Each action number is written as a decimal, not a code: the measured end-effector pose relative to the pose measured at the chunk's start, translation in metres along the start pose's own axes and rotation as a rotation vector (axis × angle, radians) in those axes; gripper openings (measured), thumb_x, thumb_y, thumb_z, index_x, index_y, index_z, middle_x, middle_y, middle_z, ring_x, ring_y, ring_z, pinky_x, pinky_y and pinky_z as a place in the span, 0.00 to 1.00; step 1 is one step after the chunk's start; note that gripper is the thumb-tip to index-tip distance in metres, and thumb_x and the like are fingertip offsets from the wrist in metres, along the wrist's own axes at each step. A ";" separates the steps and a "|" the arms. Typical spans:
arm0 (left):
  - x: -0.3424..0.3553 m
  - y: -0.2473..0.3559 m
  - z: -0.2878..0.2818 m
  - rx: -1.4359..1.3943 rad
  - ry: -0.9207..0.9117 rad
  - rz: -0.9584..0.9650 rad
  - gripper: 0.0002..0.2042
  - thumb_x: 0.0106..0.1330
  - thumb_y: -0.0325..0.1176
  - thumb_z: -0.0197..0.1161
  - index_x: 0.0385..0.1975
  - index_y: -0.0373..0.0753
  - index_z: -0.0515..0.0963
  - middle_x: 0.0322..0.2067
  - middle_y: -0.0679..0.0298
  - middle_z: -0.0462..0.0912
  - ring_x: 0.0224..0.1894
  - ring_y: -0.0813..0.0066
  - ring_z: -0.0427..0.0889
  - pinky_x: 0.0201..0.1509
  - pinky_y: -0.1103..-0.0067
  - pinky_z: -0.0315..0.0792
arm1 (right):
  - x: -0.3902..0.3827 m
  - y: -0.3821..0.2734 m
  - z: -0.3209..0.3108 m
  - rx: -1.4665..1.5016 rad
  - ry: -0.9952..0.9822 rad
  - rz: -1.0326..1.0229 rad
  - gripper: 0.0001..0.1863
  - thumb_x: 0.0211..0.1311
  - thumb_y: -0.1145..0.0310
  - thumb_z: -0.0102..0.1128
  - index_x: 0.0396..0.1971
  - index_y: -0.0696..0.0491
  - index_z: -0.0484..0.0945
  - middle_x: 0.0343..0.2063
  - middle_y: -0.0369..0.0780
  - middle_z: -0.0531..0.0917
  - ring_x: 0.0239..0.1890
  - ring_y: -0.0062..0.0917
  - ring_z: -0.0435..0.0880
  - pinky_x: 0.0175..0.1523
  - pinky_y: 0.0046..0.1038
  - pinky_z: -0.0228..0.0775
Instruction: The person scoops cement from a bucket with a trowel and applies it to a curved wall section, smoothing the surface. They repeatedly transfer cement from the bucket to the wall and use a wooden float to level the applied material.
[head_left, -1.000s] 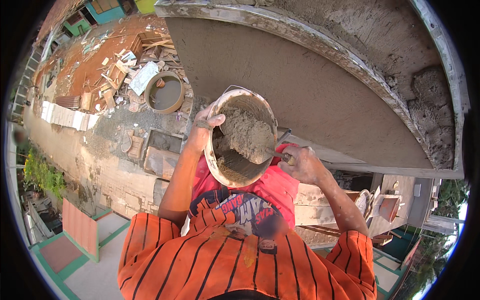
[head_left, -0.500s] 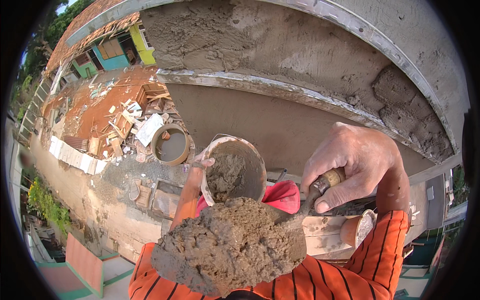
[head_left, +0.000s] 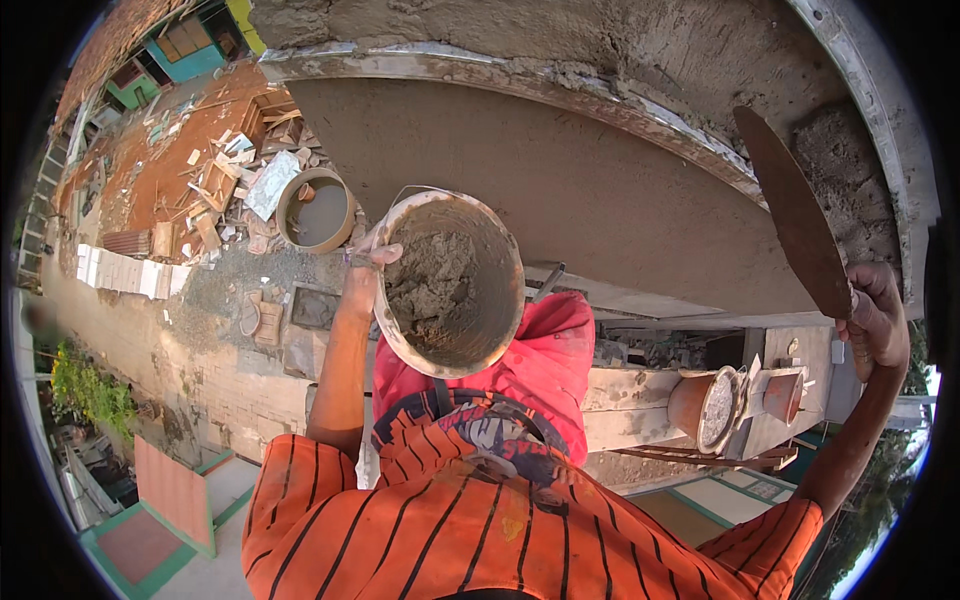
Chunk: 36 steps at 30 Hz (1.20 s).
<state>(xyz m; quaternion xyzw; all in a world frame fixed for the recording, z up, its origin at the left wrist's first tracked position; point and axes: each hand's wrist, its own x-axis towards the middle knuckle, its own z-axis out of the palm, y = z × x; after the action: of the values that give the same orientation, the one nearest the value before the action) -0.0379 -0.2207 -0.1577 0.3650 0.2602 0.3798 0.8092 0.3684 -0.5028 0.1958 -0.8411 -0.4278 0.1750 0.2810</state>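
Observation:
My left hand (head_left: 372,258) is closed on the rim of a pale bucket (head_left: 508,290), which tilts in front of my body. Grey wet mortar (head_left: 435,285) lies inside it. Out at the far right, my right hand (head_left: 872,318) is wrapped round the handle of a trowel. The long pointed trowel blade (head_left: 797,215) is raised beside the wall and carries no lump of mortar on the side I see. Fresh rough mortar (head_left: 845,165) sticks to the wall (head_left: 480,150) behind the blade, between metal-looking straight edges (head_left: 560,85).
Planks (head_left: 625,400) at my right bear a reddish tub (head_left: 705,405) and a smaller one (head_left: 783,395). Far below on the left are a round tank of water (head_left: 318,212), broken wood and rubble (head_left: 215,190), and a gravel patch (head_left: 225,275).
My right hand has swung the trowel from in front of me out to the right and up. The big mortar load has left its blade. My left hand still holds the bucket.

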 end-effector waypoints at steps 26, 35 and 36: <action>-0.007 -0.024 0.081 0.509 -0.176 0.164 0.34 0.55 0.41 0.63 0.60 0.27 0.67 0.57 0.53 0.72 0.60 0.66 0.70 0.66 0.73 0.59 | -0.024 0.066 0.392 -0.084 -0.736 -0.231 0.18 0.59 0.60 0.57 0.42 0.58 0.79 0.20 0.53 0.78 0.26 0.43 0.82 0.33 0.41 0.72; 0.006 -0.015 0.042 0.319 -0.072 0.105 0.28 0.59 0.36 0.59 0.59 0.28 0.69 0.55 0.59 0.75 0.59 0.70 0.71 0.67 0.74 0.57 | 0.000 0.084 0.370 0.029 -0.662 -0.139 0.17 0.58 0.59 0.59 0.37 0.59 0.80 0.27 0.51 0.82 0.33 0.44 0.83 0.40 0.39 0.73; 0.007 -0.014 0.040 0.303 -0.059 0.093 0.28 0.59 0.36 0.59 0.59 0.28 0.69 0.55 0.59 0.75 0.59 0.70 0.71 0.67 0.74 0.57 | 0.002 0.083 0.365 0.005 -0.631 -0.163 0.17 0.57 0.59 0.60 0.37 0.59 0.79 0.27 0.51 0.82 0.34 0.44 0.83 0.41 0.39 0.73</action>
<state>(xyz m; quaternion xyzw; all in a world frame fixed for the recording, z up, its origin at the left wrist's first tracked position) -0.0003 -0.2374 -0.1464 0.5053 0.2736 0.3624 0.7338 0.2261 -0.4224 -0.1406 -0.7076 -0.5592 0.4052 0.1494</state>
